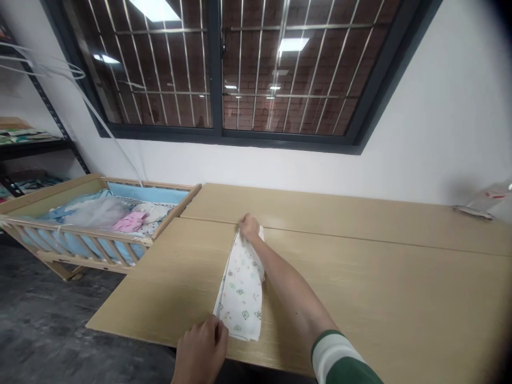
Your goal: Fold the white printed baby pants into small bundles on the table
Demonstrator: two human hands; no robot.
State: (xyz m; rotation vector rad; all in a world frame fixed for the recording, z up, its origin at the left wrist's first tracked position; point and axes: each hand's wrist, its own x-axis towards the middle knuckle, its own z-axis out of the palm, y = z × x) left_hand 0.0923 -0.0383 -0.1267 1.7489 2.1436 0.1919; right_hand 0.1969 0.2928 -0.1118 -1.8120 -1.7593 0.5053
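Note:
A white cloth [241,288] printed with small green and brown figures lies folded into a long strip on the wooden table [340,298]. At its far end my right hand [249,226] grips the cloth with fingers closed, the arm stretched forward across the tabletop. My left hand [202,346] is at the near left corner, its thumb and fingers pinched on the cloth's edge. Several layers show along the left side of the strip.
To the left stands a wooden crib [108,240] with blue lining, holding a pink cloth [130,222] and white netting [96,212]. A dark shelf [32,149] is beyond it. A plastic bag [494,200] lies at the far right by the wall, below a barred window [224,69].

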